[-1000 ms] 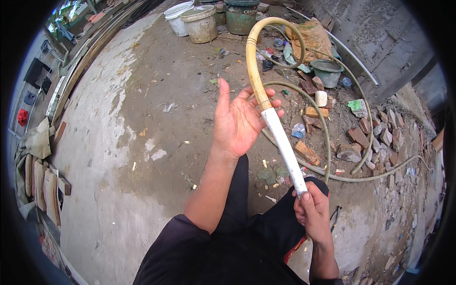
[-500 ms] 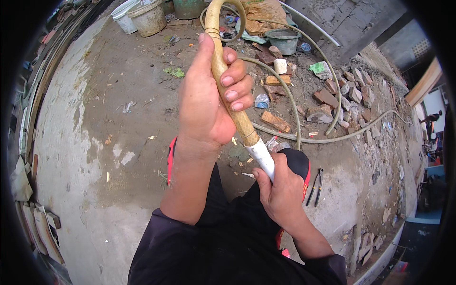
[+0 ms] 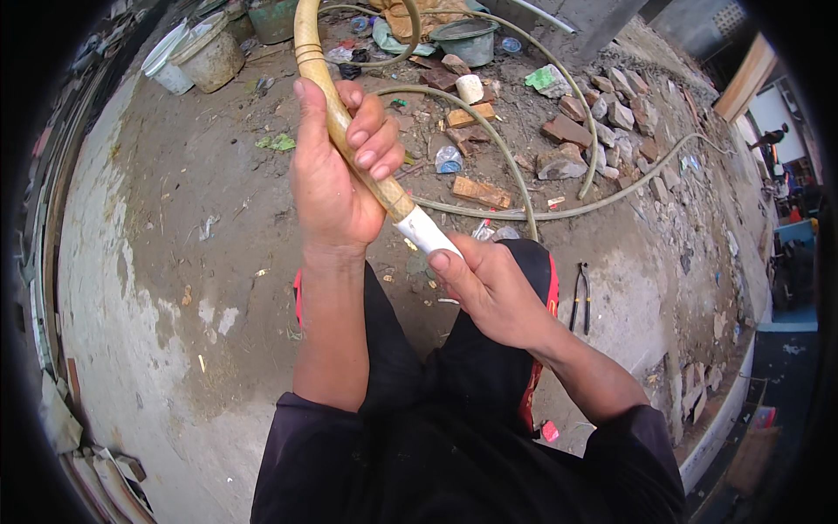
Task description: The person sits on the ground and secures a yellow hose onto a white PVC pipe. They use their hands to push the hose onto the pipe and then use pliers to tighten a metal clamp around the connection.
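Note:
A yellowish hose (image 3: 324, 86) slants across the upper middle, and its end meets a short white pipe (image 3: 421, 230). My left hand (image 3: 342, 170) is closed round the hose a little above that joint, thumb along one side and fingers curled over the other. Lower and to the right, my right hand (image 3: 489, 284) is wrapped round the white pipe, its thumb lying along it. The pipe's lower end is hidden inside my right hand. Beyond my hands the hose loops over the ground in wide coils.
Pincers (image 3: 580, 299) with dark and yellow handles lie right of my knee. Broken bricks and stones (image 3: 602, 122) are heaped at the right, near a wooden block (image 3: 482, 192). A grey basin (image 3: 465, 42) and dirty white buckets (image 3: 209, 54) stand at the back.
Both hands, with the hose and pipe, have shifted left in the picture as the view turned. The right hand has moved up along the white pipe, closer to the hose end.

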### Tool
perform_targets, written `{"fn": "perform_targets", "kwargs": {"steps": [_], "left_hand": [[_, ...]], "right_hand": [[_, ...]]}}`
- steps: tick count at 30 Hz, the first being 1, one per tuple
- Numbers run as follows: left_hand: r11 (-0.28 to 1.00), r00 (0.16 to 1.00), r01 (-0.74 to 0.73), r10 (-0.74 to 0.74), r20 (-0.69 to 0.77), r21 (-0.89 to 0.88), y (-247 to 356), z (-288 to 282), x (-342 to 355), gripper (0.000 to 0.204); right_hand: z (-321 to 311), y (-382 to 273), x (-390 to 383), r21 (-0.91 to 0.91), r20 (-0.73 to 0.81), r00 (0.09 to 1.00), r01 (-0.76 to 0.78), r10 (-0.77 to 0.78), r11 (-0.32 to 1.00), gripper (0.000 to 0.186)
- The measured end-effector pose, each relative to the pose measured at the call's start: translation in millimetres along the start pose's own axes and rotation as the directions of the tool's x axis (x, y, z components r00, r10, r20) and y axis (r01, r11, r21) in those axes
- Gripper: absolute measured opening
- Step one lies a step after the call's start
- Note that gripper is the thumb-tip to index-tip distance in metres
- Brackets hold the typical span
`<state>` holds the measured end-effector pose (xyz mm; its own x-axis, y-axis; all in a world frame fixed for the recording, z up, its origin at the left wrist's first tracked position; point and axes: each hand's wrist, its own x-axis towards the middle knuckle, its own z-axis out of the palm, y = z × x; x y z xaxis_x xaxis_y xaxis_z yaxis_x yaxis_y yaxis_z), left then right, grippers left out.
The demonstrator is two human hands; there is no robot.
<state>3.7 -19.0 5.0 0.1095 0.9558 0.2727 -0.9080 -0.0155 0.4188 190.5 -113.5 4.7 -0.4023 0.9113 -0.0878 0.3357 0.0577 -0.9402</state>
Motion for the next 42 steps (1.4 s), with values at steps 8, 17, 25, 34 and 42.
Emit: {"fn": "perform_targets", "kwargs": {"steps": [8, 17, 25, 34, 42], "left_hand": [[1.0, 0.983, 0.014, -0.012, 0.182, -0.013, -49.6, 3.3, 4.0, 0.058], [0.984, 0.878, -0.071, 0.14, -0.458, 0.166, -54.5, 98.3, 24.3, 0.048], [0.992, 0.959, 0.126, -0.115, -0.259, 0.025, -62.3, 57.7, -13.5, 0.045], [0.898, 0.983, 0.179, -0.154, 0.095, -0.402, -32.1, -17.8, -28.7, 0.04], [0.807, 0.991, 0.06, 0.022, 0.131, -0.588, -29.6, -58.4, -16.4, 0.039]], "right_hand": [[-32.2, -9.6, 18.0, 0.225, -0.056, 0.995, 0.088, -0.077, 0.97, 0.035], [-24.7, 43.8, -96.9, -0.594, -0.515, 0.767, 0.002, -0.383, 0.804, 0.031], [-28.4, 44.3, -108.1, -0.645, -0.262, 0.928, 0.035, -0.264, 0.763, 0.03], [-4.6, 35.1, -80.6, -0.485, -0.05, 0.997, 0.025, -0.056, 0.874, 0.021], [12.3, 17.0, -43.5, 0.084, -0.11, 0.97, -0.207, 0.216, 0.975, 0.049]]}}
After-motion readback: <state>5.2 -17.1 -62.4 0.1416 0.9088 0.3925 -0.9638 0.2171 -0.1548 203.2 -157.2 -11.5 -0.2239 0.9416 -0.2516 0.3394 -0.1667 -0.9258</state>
